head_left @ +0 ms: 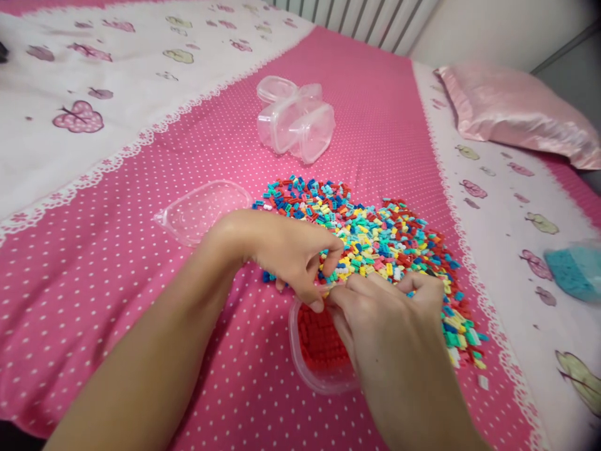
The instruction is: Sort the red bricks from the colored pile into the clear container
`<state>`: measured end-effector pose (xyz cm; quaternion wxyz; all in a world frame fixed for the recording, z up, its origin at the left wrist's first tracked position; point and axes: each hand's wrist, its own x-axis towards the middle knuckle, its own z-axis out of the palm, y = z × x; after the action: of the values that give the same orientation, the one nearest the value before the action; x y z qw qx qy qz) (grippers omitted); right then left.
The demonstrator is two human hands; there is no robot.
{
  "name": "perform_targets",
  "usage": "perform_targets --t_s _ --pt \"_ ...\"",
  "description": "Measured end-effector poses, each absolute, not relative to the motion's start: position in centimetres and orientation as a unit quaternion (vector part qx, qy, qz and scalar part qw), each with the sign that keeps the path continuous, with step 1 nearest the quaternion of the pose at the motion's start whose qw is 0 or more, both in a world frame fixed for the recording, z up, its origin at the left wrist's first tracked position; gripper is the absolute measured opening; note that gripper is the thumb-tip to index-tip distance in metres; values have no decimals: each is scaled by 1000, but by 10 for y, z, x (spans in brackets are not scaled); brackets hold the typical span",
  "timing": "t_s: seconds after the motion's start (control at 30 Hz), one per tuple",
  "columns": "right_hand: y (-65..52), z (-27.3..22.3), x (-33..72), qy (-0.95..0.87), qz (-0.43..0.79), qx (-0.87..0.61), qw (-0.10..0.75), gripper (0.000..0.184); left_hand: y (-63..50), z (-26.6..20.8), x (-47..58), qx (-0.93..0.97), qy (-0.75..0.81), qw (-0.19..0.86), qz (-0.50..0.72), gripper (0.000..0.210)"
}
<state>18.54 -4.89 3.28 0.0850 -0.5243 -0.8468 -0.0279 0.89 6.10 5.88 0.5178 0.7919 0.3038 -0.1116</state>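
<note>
My left hand (pixel 286 250) reaches in from the left over the front of a pile of small plastic building bricks (pixel 370 241) in many colours. Its fingers are curled, with the thumb pointing down. My right hand (pixel 385 313) is closed, its fingertips meeting the left thumb and fingers; anything pinched there is too small or hidden to name. Beneath the two hands stands a clear plastic container (pixel 305 377), partly covered by my right hand. Red bricks (pixel 322 341) lie in it, packed closely in rows.
A clear lid (pixel 201 210) lies left of the pile on the pink dotted bedspread (pixel 225 369). Farther back are several clear containers (pixel 298 119). At the right are a bag with teal contents (pixel 570 272) and a pink satin pillow (pixel 516 113). White bed rails (pixel 361 22) stand behind.
</note>
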Motion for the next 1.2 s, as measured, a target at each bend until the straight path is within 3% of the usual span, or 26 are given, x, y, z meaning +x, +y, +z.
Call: perform_targets --t_s 0.2,0.37,0.7,0.93,1.2 --pt "-50 33 182 -841 -24 -524 134 31 61 58 9 784 299 533 -102 27" --pt "-51 31 180 -835 -20 -536 124 30 61 57 9 787 296 530 -106 26" --pt "-51 29 181 -836 -37 -532 132 38 61 58 10 792 312 512 -117 28" --pt "-47 22 179 -830 -43 -522 192 48 61 58 11 796 316 501 -122 27" --pt "-47 29 178 -842 -26 -511 168 42 60 58 11 794 323 501 -121 29"
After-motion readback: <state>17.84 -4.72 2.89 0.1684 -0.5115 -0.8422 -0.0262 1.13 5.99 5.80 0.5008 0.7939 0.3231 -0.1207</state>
